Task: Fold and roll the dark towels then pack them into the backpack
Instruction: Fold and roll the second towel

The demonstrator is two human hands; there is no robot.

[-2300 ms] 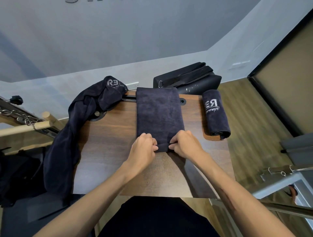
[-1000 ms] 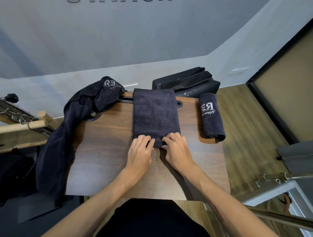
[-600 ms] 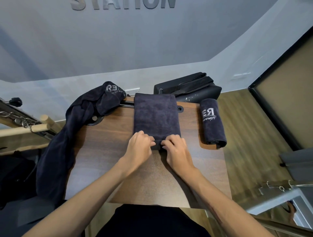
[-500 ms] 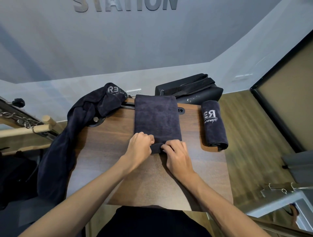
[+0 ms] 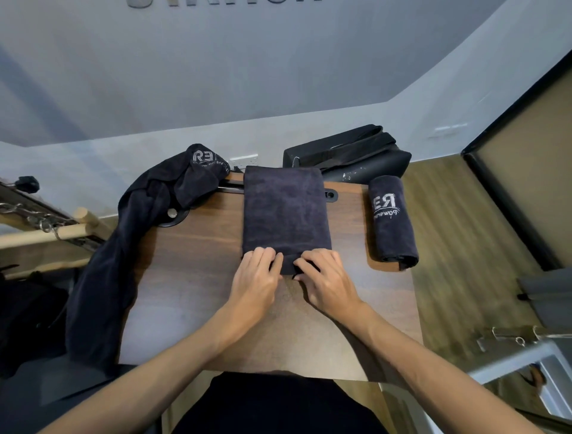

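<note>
Mid-roll: both hands [image 5: 257, 278] [image 5: 325, 280] had a curled grip on towel [image 5: 284, 213] near edge; needed even rolling toward backpack [image 5: 349, 155].

Both hands [image 5: 291, 278] now curled over the folded towel [image 5: 284, 217] — near end rolled.

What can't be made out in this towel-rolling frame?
- Near edge of the folded towel, head view: covered by the left hand and right hand, so roll tightness is unclear.
- Backpack opening: faces away, partly behind the towel.
- Wall lettering: cut off by the top edge.
</note>
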